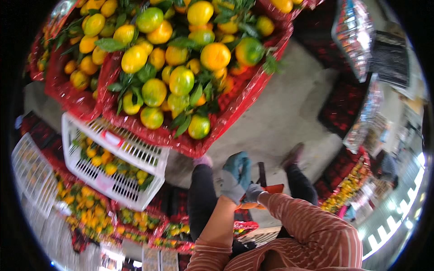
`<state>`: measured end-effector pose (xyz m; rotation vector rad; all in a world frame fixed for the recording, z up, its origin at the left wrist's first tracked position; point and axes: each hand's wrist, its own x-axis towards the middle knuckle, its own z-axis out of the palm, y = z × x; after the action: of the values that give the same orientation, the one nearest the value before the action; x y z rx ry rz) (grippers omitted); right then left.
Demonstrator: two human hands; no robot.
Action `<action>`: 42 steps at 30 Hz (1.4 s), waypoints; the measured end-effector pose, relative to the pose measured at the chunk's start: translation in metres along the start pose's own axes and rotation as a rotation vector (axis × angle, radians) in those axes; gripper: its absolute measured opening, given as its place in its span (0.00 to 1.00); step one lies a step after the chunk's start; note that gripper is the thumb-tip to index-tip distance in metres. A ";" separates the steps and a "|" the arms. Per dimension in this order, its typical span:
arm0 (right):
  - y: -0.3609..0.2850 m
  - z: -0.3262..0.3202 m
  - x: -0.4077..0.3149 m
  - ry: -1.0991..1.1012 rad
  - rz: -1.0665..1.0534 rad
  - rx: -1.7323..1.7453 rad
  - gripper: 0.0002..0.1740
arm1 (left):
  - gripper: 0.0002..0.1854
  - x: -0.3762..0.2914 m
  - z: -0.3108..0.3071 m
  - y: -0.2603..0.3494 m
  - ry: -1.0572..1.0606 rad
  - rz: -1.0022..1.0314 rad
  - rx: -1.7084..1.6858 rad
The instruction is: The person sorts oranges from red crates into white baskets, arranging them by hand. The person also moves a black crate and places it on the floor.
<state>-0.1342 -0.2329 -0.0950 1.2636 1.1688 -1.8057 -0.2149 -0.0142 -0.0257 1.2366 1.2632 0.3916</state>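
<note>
My left hand (234,184) wears a grey knit glove with teal coating over the fingers. It is held low in front of me, fingers bent; what lies within them is hidden. Close against it, at the wrist side, is my right hand (254,193) in a grey glove, its fingertips partly covered. An orange item (274,189) with a dark strap (261,174) shows just beyond and below the hands; its kind is unclear. Ahead, a crate lined with red plastic (234,115) is heaped with green-and-orange citrus fruit (181,80) bearing leaves.
White slatted plastic crates (115,184) with citrus stand at left, beside further red-lined crates of fruit (86,210). Dark red-and-black crates (346,103) line the right side. My legs (203,200) stand apart on a concrete floor (268,125). More fruit (346,189) lies at lower right.
</note>
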 end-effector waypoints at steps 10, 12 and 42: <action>0.013 -0.196 -0.070 0.270 0.346 -0.036 0.41 | 0.09 0.084 -0.087 0.055 0.084 0.164 -0.396; 0.012 -0.227 -0.077 0.266 0.339 -0.065 0.40 | 0.09 0.100 -0.100 0.061 0.164 0.202 -0.403; -0.077 -0.459 -0.196 0.104 -0.572 -0.800 0.29 | 0.10 0.229 -0.193 0.174 0.891 0.641 0.793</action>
<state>0.0379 0.2199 0.0475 0.5794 2.1802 -1.3501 -0.2371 0.3243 0.0435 2.3075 1.8298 1.0499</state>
